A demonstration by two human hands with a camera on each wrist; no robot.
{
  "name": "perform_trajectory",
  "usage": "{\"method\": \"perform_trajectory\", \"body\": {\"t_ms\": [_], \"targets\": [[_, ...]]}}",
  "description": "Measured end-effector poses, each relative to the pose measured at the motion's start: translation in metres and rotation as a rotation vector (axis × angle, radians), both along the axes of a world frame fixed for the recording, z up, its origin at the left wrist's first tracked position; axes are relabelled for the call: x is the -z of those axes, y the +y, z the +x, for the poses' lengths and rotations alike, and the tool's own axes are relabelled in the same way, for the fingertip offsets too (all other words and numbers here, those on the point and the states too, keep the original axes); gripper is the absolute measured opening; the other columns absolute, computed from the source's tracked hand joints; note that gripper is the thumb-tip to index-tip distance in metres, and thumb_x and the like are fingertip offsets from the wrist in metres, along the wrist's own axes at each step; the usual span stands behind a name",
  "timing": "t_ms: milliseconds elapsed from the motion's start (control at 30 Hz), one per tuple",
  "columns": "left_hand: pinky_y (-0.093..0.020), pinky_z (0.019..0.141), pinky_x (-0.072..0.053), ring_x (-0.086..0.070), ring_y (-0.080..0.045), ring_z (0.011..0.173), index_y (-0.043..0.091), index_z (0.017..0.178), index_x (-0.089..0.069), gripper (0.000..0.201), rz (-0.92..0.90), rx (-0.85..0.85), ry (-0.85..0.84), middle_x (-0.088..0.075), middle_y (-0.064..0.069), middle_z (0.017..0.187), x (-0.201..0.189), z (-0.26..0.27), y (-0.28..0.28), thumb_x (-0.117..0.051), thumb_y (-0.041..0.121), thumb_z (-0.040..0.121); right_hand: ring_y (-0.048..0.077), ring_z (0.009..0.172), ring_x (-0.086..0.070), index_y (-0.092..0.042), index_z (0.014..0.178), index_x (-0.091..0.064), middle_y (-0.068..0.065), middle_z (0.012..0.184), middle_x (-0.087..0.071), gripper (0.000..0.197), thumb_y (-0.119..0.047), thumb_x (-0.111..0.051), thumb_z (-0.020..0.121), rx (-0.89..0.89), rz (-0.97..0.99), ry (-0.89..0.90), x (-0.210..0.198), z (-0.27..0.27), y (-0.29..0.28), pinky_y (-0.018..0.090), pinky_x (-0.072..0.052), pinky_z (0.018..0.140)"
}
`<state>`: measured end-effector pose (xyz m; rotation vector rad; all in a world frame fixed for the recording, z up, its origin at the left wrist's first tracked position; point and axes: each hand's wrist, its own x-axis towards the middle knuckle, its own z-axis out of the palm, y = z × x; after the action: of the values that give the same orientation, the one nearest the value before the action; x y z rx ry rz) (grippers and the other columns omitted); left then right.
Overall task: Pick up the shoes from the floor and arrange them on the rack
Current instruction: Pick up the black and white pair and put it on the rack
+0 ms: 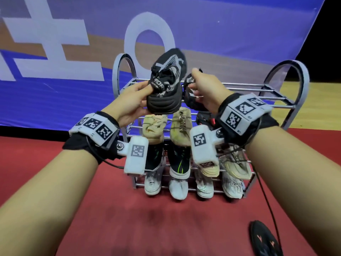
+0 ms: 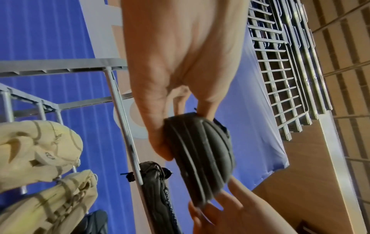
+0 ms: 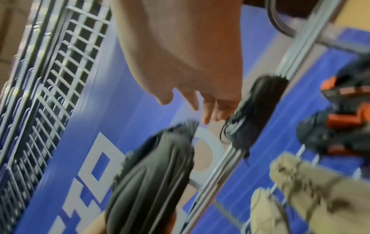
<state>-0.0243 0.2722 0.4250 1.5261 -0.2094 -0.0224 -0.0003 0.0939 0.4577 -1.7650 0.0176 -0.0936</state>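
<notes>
Here we hold a black shoe in the left hand: the fingers are curled round its heel end, thumb on the collar, and the ribbed sole faces the wrist. The shoe is tilted, toe up and away from the fingers, in the air above the front of the rack.

Our right hand is beside it, at the second black shoe. In the head view its fingers look curled at that shoe's collar; in the right wrist view the fingertips lie against the collar but hang loosely. We cannot tell whether they grip it. This shoe sits at the top rail, just right of the held one.

Below the fingers the lower shelves carry a tan pair, a black and orange shoe, a dark pair with green stripes, a cream pair and white shoes on the bottom shelf.

Nearer us than the fingers, one black shoe lies on the red floor at the lower right. A blue banner hangs behind the rack.
</notes>
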Motion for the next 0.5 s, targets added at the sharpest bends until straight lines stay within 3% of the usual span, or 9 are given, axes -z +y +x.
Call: {"method": "perform_trajectory", "body": {"t_ms": [33,67,100,133,200,300,367,433,500], "targets": [[-0.029,0.069,-0.058,-0.062,-0.001,0.057,0.014,0.109,-0.054,0.015,-0.014,-0.027,0.003,-0.067,0.01,0.063,-0.001,0.006,0.003,-0.043,0.016,0.1,0.021,0.064,-0.045,-0.017,0.075,-0.051,0.007,0.082,-0.05,0.026,-0.034,-0.042,0.092,0.032,-0.082,-0.021,-0.001,0.004,-0.006,0.023,-0.035,0.057],[-0.029,0.067,-0.059,-0.065,-0.004,0.064,0.014,0.107,-0.055,0.015,-0.018,-0.058,0.005,-0.069,0.007,0.071,-0.003,0.012,0.006,-0.042,0.016,0.1,0.025,0.075,-0.053,-0.017,0.08,-0.057,0.01,0.087,-0.057,0.024,-0.039,-0.047,0.083,0.062,-0.164,-0.038,0.001,0.008,-0.011,0.026,-0.044,0.065],[-0.029,0.065,-0.06,-0.067,-0.006,0.069,0.013,0.105,-0.056,0.015,-0.014,-0.095,0.007,-0.069,0.002,0.082,-0.004,0.021,0.01,-0.042,0.016,0.1,0.03,0.094,-0.059,-0.019,0.093,-0.063,0.013,0.1,-0.063,0.036,-0.046,-0.05,0.072,0.113,-0.257,-0.039,0.005,0.013,-0.017,0.032,-0.049,0.082],[-0.029,0.062,-0.06,-0.068,-0.007,0.07,0.013,0.102,-0.056,0.015,0.004,-0.133,0.022,-0.067,-0.002,0.089,-0.005,0.029,0.015,-0.041,0.016,0.101,0.034,0.113,-0.054,-0.022,0.109,-0.062,0.015,0.117,-0.062,0.051,-0.051,-0.051,0.068,0.168,-0.363,-0.03,0.009,0.015,-0.022,0.039,-0.043,0.099],[-0.03,0.061,-0.06,-0.069,-0.01,0.072,0.013,0.097,-0.054,0.02,0.057,-0.19,0.073,-0.066,-0.012,0.1,-0.004,0.046,0.022,-0.037,0.02,0.102,0.038,0.133,-0.036,-0.028,0.132,-0.048,0.015,0.14,-0.046,0.06,-0.051,-0.055,0.077,0.234,-0.484,0.02,0.02,0.015,-0.025,0.043,-0.028,0.112],[-0.035,0.059,-0.058,-0.063,-0.023,0.086,0.012,0.097,-0.055,0.03,0.174,-0.308,0.122,-0.059,-0.016,0.113,0.002,0.063,0.03,-0.035,0.033,0.101,0.042,0.135,-0.025,-0.031,0.142,-0.033,0.018,0.145,-0.033,0.073,-0.049,-0.062,0.077,0.227,-0.56,0.044,0.036,0.013,-0.022,0.045,-0.025,0.111],[-0.038,0.073,-0.056,-0.061,-0.023,0.102,0.014,0.114,-0.056,0.043,0.26,-0.345,0.105,-0.061,-0.008,0.119,0.011,0.066,0.031,-0.041,0.049,0.095,0.043,0.135,-0.026,-0.027,0.148,-0.021,0.021,0.146,-0.029,0.092,-0.047,-0.071,0.073,0.244,-0.609,0.048,0.043,0.018,-0.02,0.046,-0.027,0.11],[-0.039,0.082,-0.055,-0.061,-0.017,0.107,0.02,0.122,-0.053,0.065,0.352,-0.33,0.033,-0.063,0.001,0.119,0.024,0.065,0.03,-0.061,0.065,0.075,0.043,0.132,-0.034,-0.021,0.146,-0.023,0.021,0.142,-0.038,0.099,-0.044,-0.078,0.066,0.26,-0.652,0.058,0.045,0.023,-0.021,0.046,-0.034,0.106],[-0.036,0.085,-0.056,-0.063,-0.015,0.104,0.016,0.123,-0.052,0.093,0.453,-0.377,-0.047,-0.065,0.001,0.116,0.032,0.067,0.029,-0.08,0.066,0.05,0.04,0.125,-0.043,-0.014,0.135,-0.036,0.016,0.13,-0.053,0.084,-0.036,-0.079,0.065,0.289,-0.658,0.029,0.046,0.027,-0.022,0.042,-0.038,0.096]]}}
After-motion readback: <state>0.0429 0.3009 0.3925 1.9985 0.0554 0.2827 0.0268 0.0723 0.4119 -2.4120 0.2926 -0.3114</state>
